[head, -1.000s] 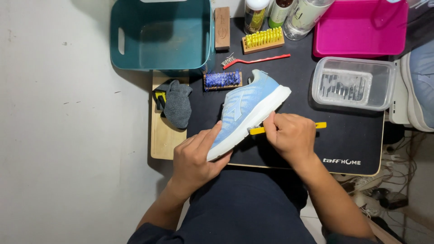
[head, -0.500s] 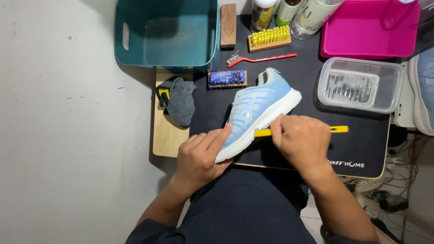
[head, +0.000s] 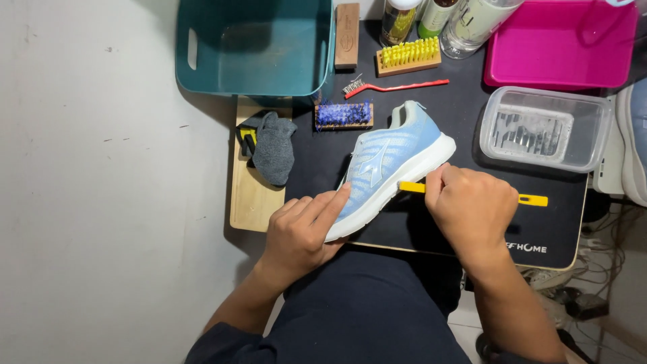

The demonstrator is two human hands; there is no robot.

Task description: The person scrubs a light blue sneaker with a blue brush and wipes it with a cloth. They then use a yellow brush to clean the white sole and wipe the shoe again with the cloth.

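Left hand [head: 300,229]: forearm comes up from lower frame, palm down, fingers laid along the toe end of one light blue mesh running shoe with white sole [head: 391,165]; index extended flat on the upper, thumb tucked under the sole edge. Grip closed on the toe, holding it steady.

Right hand [head: 468,209]: wrist bent inward, knuckles up, fingers curled round one thin yellow plastic stick tool [head: 532,200]; its front end touches the white sole at mid-length, its tail projects to the right of the hand. Grip pinched shut on the tool; exact finger placement hidden by the back of the hand.

Shoe lies diagonally on the black mat [head: 465,121] over the table, toe toward the person, heel toward the far side.

Count, other items:
- 1 teal plastic basket [head: 256,47], far left.
- 1 pink plastic tub [head: 559,47], far right.
- 1 clear lidded plastic box [head: 546,128], right of shoe.
- 3 wooden brushes: yellow-bristled [head: 408,55], blue-bristled [head: 342,116], one on its side [head: 347,27].
- 1 red-handled small brush [head: 394,86].
- 3 bottles [head: 438,13], tops cut off, approx. count.
- 1 grey cloth [head: 273,148] on wooden board [head: 249,199].
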